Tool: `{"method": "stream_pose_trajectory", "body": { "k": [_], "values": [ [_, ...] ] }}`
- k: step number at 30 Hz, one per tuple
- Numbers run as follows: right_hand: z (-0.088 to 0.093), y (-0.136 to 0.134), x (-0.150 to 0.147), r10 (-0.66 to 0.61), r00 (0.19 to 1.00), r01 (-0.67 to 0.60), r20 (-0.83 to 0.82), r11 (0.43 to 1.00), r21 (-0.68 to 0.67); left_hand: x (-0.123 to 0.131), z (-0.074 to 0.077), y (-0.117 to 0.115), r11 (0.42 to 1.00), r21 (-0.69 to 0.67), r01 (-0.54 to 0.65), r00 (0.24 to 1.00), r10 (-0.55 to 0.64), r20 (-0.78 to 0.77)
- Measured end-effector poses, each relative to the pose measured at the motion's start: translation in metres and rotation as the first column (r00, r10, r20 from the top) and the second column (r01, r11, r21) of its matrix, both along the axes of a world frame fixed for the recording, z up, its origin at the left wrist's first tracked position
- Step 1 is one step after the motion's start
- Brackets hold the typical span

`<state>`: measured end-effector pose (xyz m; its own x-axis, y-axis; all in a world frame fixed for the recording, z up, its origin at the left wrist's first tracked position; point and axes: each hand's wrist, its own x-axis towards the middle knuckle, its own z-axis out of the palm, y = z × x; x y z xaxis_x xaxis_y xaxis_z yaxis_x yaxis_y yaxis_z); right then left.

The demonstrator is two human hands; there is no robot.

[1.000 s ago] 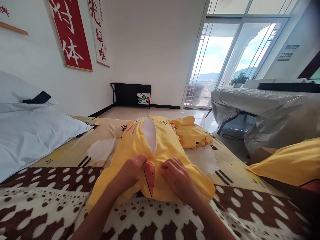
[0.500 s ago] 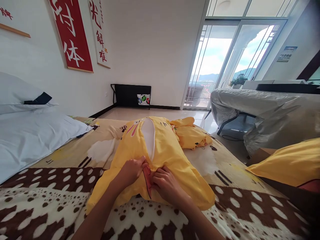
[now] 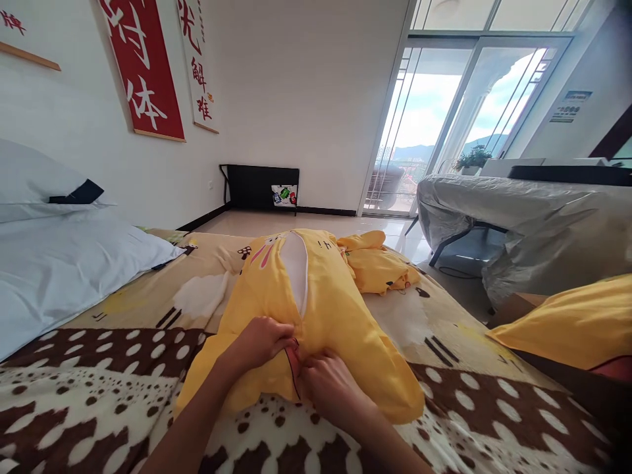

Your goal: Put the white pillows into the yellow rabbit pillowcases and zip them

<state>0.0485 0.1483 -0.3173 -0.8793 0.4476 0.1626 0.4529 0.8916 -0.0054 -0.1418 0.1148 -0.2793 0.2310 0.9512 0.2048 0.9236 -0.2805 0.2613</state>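
Observation:
A yellow pillowcase with printed figures lies on the bed, plump around a white pillow. The white shows through a long, narrow opening that tapers toward me. Just below the opening's near end, my left hand is closed with its fingers pinching the yellow fabric. Lower and to the right, my right hand is also closed, gripping the pillowcase near its front edge. Between the two hands shows a reddish printed patch. Whatever small part the fingertips hold is hidden.
Crumpled yellow cloth lies beyond the pillow on the right. White pillows are piled at left on the patterned blanket. Another yellow pillow rests over a cardboard box at right, near a plastic-covered table.
Both hands have moved a little toward me along the pillowcase, the right one further. Both stay closed on the fabric. The opening looks much the same.

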Motion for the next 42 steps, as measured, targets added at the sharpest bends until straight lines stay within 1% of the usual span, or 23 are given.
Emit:
{"method": "stream_pose_trajectory", "body": {
  "k": [2,4,6,8,10,12,15,18,19,21,24,26,27,29,30,31,32,34,35,37,39,40,42],
  "values": [
    [-0.003,0.000,-0.001,0.009,0.999,-0.008,0.038,1.000,-0.017,0.003,-0.005,0.003,0.999,0.052,-0.003,1.000,0.003,-0.014],
    [0.002,0.000,0.001,-0.012,0.999,0.012,0.033,1.000,-0.025,0.004,-0.008,0.006,0.995,0.096,-0.012,1.000,0.014,-0.011],
    [0.014,0.000,0.009,-0.037,0.999,0.039,0.034,0.998,-0.057,0.003,-0.008,0.007,0.991,0.131,-0.020,1.000,0.018,0.016],
    [0.029,-0.002,0.019,-0.092,0.994,0.098,0.052,0.988,-0.118,0.002,-0.007,0.008,0.986,0.162,-0.039,0.997,0.027,0.072],
    [0.041,-0.004,0.028,-0.171,0.984,0.176,0.047,0.974,-0.143,0.000,-0.007,0.009,0.974,0.197,-0.110,0.983,0.077,0.164],
    [0.044,-0.007,0.032,-0.221,0.975,0.220,-0.003,0.972,-0.081,-0.002,-0.008,0.010,0.952,0.224,-0.211,0.945,0.140,0.295],
    [0.032,-0.006,0.024,-0.163,0.977,0.180,-0.139,0.977,0.116,-0.010,-0.008,0.011,0.899,0.244,-0.364,0.843,0.207,0.497],
    [0.015,0.005,0.011,-0.100,0.951,0.180,-0.292,0.948,0.261,-0.022,-0.005,0.010,0.842,0.247,-0.479,0.745,0.242,0.622],
    [0.011,0.011,0.007,-0.092,0.929,0.203,-0.358,0.936,0.287,-0.026,-0.003,0.009,0.833,0.248,-0.495,0.728,0.242,0.641],
    [0.007,0.024,0.005,-0.056,0.877,0.227,-0.477,0.924,0.309,-0.033,-0.001,0.009,0.832,0.253,-0.493,0.728,0.236,0.644],
    [0.009,0.043,0.012,0.033,0.807,0.174,-0.590,0.941,0.290,-0.037,0.003,0.009,0.864,0.238,-0.444,0.785,0.248,0.567],
    [0.012,0.052,0.020,0.046,0.777,0.158,-0.628,0.951,0.264,-0.033,0.008,0.007,0.869,0.259,-0.421,0.852,0.281,0.442],
    [0.013,0.056,0.024,0.037,0.763,0.169,-0.646,0.952,0.254,-0.029,0.012,0.004,0.858,0.305,-0.414,0.885,0.302,0.354],
    [0.014,0.063,0.031,0.014,0.744,0.201,-0.668,0.949,0.244,-0.015,0.022,-0.006,0.807,0.451,-0.381,0.924,0.344,0.165],
    [0.014,0.067,0.035,0.004,0.738,0.217,-0.675,0.945,0.243,-0.005,0.027,-0.012,0.787,0.518,-0.335,0.935,0.345,0.080],
    [0.013,0.070,0.038,-0.006,0.735,0.232,-0.678,0.942,0.243,0.007,0.030,-0.019,0.787,0.557,-0.267,0.947,0.320,0.002],
    [0.012,0.074,0.041,-0.011,0.732,0.245,-0.682,0.938,0.247,0.020,0.032,-0.025,0.805,0.561,-0.192,0.959,0.274,-0.066],
    [0.011,0.079,0.047,-0.019,0.721,0.272,-0.693,0.927,0.257,0.048,0.027,-0.033,0.861,0.502,-0.080,0.969,0.185,-0.163],
    [0.011,0.082,0.050,-0.022,0.709,0.288,-0.705,0.922,0.261,0.060,0.020,-0.033,0.877,0.473,-0.082,0.964,0.190,-0.186],
    [0.010,0.086,0.055,-0.025,0.676,0.321,-0.737,0.910,0.263,0.076,0.002,-0.027,0.876,0.450,-0.171,0.937,0.286,-0.201],
    [0.010,0.089,0.058,-0.005,0.638,0.345,-0.770,0.896,0.280,0.078,-0.014,-0.015,0.853,0.455,-0.256,0.902,0.380,-0.205],
    [0.010,0.090,0.059,0.012,0.625,0.351,-0.781,0.889,0.294,0.073,-0.019,-0.009,0.847,0.458,-0.271,0.893,0.399,-0.209],
    [0.011,0.092,0.058,0.036,0.618,0.357,-0.786,0.877,0.321,0.057,-0.021,0.001,0.843,0.466,-0.268,0.888,0.404,-0.221]
  ]
}}
